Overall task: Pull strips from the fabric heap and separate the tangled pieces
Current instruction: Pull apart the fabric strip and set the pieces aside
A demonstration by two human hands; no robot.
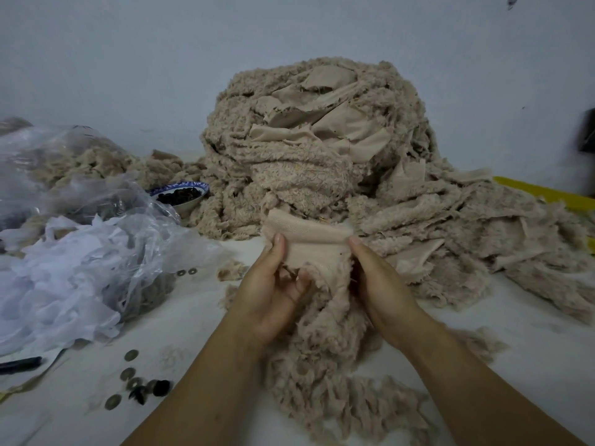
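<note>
Both hands are on the same piece here: the left hand (273, 284) pinches the upper left corner of a beige fleece strip (309, 243) with its thumb on the smooth backing and its fingers curled behind, and the right hand (376, 278) pinches the opposite edge the same way, so the strip is stretched flat between the 2 thumbs. Below the grip the strip flips to its fuzzy side and trails down between my forearms onto the white table (515, 365), where it piles up in loose curls. The fabric heap (306, 162) sits just behind the grip, tall and tangled, spilling out to the right of it. A yellow object (547, 194) pokes out past the heap on that side; can't tell what it is. Left of the grip there's a mound of clear plastic bags (80, 252), with a blue-and-white bowl (183, 196) of dark bits behind it. Nearer me on the left lie some coin-like discs (128, 375), a few black buttons (161, 387) and a black pen (19, 363).
</note>
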